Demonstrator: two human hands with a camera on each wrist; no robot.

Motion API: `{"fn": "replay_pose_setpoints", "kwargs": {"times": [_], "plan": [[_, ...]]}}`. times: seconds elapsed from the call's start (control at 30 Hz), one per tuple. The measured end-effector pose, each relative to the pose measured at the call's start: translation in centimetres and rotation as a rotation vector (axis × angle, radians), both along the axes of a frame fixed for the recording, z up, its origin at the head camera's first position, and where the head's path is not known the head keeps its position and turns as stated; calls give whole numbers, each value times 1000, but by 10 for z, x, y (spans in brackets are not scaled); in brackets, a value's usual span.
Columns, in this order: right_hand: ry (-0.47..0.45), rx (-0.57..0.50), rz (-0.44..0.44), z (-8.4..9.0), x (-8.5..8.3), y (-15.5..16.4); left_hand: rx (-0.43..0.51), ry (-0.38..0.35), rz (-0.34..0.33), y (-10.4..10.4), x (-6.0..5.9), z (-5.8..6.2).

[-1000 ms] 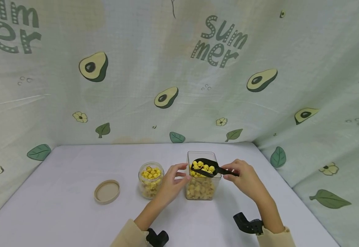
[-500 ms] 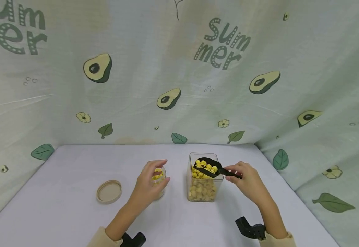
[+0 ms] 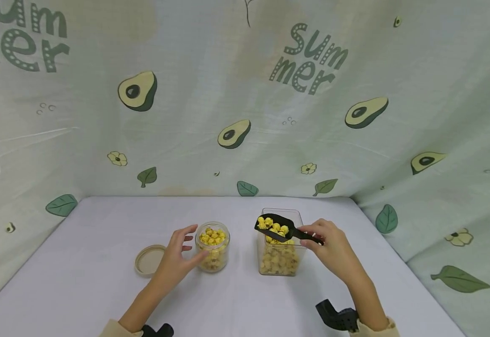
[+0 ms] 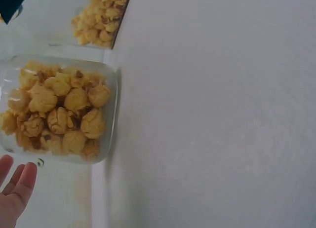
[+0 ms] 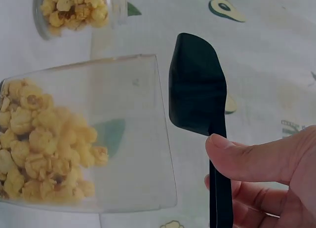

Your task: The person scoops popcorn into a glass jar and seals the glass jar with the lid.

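Her right hand (image 3: pixel 326 243) pinches a black scoop (image 3: pixel 276 226) heaped with popcorn, just above the square container (image 3: pixel 279 260). The left hand (image 3: pixel 176 255), fingers spread, touches the round jar (image 3: pixel 213 246) beside it.

A white table (image 3: pixel 101 290) stands enclosed by a pale green cloth (image 3: pixel 194 93) printed with avocados, leaves and "Summer".

A: How does the left hand (image 3: pixel 174 260) lie?

B: Forearm reaching forward from the lower edge, fingers (image 3: pixel 187 229) spread and nearly straight, thumb out to the right. It grips nothing.

A: And the right hand (image 3: pixel 331 248)?

B: Raised, forearm angled in from the lower right. Thumb (image 5: pixel 247 156) and curled fingers pinch a thin black handle.
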State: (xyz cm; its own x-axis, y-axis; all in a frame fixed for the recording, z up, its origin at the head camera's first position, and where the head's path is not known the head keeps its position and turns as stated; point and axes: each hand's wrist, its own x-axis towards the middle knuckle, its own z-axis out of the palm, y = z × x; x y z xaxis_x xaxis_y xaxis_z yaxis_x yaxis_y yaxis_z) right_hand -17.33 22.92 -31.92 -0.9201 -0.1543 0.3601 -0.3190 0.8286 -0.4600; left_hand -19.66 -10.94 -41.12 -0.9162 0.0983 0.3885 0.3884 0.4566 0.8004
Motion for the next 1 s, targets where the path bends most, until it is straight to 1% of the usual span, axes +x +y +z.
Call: {"fn": "replay_pose_setpoints", "kwargs": {"times": [0.1,0.17,0.3,0.57,0.8,1.0], "plan": [[-2,-9,15,0,0,-8,57,-86,-18,0,-2,-4],[-2,-13,22,-1,0,-13,96,-130,-36,1,-4,-6],[6,-16,43,0,-2,-24,148,-182,-47,0,-7,-9],[-12,28,88,5,-13,-50,173,-201,-40,0,-9,-9],[-3,154,110,10,-22,-73,176,-221,-35,0,-9,-9],[0,253,139,14,-29,-86,178,-229,-35,1,-9,-9]]}}
